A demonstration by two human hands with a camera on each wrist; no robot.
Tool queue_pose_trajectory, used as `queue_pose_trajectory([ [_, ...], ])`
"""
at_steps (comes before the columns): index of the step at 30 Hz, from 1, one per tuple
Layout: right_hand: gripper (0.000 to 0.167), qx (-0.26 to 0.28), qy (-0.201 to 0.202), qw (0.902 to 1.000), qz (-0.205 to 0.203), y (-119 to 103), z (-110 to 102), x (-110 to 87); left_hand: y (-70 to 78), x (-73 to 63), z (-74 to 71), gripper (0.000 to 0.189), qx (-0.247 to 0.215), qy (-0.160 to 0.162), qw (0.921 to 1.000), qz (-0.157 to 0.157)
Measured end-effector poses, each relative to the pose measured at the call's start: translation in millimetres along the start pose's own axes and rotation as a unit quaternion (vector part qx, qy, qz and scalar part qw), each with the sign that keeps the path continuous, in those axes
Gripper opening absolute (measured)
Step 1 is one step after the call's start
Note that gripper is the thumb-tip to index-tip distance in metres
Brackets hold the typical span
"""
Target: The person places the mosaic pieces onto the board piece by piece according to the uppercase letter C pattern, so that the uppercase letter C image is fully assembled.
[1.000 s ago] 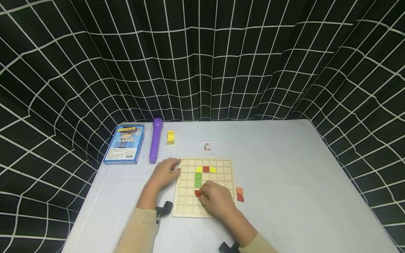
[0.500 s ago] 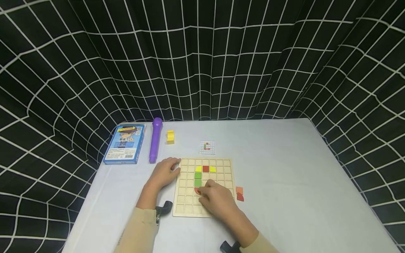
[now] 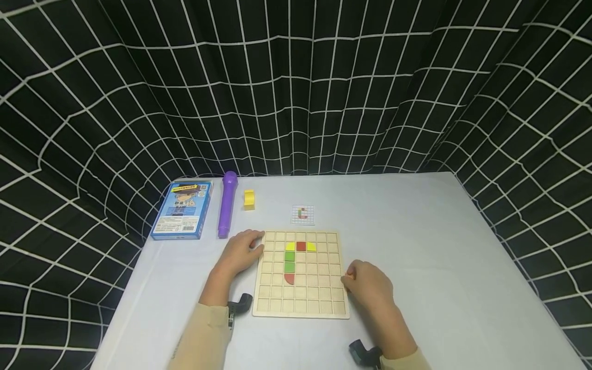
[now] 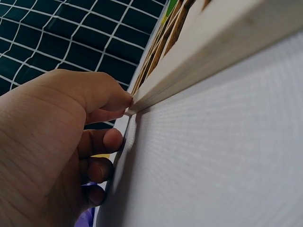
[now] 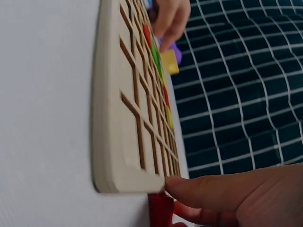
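A wooden grid board [image 3: 324, 311] lies on the white table. In its cells sit two yellow quarter-round tiles [image 3: 290, 247] [image 3: 311, 247], a red square tile [image 3: 301, 246] between them, two green square tiles [image 3: 289, 261] and a red quarter-round tile [image 3: 289, 278]. My left hand [image 3: 239, 253] touches the board's far left corner and left edge with thumb and index finger. My right hand [image 3: 371, 283] is at the board's right edge, thumb tip against it, over the loose tiles. A red tile [image 5: 161, 209] shows below that thumb; I cannot tell whether it is pinched.
Behind the board lies a small pattern card [image 3: 302, 215]. To the left are a yellow block [image 3: 249, 200], a purple microphone-shaped stick [image 3: 227, 205] and a blue box [image 3: 182, 210]. A dark grid-patterned curtain [image 3: 305, 92] surrounds the table's back and sides.
My right hand has let go of the red quarter-round tile, which now lies in a cell below the green ones. It has moved right to the loose tiles, covering them. The left hand stays put.
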State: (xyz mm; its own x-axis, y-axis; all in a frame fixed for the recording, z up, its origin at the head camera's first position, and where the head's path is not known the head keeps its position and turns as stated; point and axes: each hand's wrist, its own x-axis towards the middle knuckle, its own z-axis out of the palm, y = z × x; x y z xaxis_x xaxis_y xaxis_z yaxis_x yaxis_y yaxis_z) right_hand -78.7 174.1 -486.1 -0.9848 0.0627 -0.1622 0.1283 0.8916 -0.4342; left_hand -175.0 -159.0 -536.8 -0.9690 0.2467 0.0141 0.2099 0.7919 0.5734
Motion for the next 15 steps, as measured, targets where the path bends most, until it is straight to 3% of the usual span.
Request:
queue_pose_trajectory([
  [8, 0.022, 0.024, -0.028, 0.9987, 0.035, 13, -12, 0.7, 1.0, -0.8, 0.8, 0.045, -0.002, 0.005, 1.0, 0.002],
  [15, 0.024, -0.004, -0.04, 0.9991, 0.011, 14, -11, 1.8, 0.8, -0.6, 0.4, 0.044, -0.003, 0.004, 1.0, -0.004],
])
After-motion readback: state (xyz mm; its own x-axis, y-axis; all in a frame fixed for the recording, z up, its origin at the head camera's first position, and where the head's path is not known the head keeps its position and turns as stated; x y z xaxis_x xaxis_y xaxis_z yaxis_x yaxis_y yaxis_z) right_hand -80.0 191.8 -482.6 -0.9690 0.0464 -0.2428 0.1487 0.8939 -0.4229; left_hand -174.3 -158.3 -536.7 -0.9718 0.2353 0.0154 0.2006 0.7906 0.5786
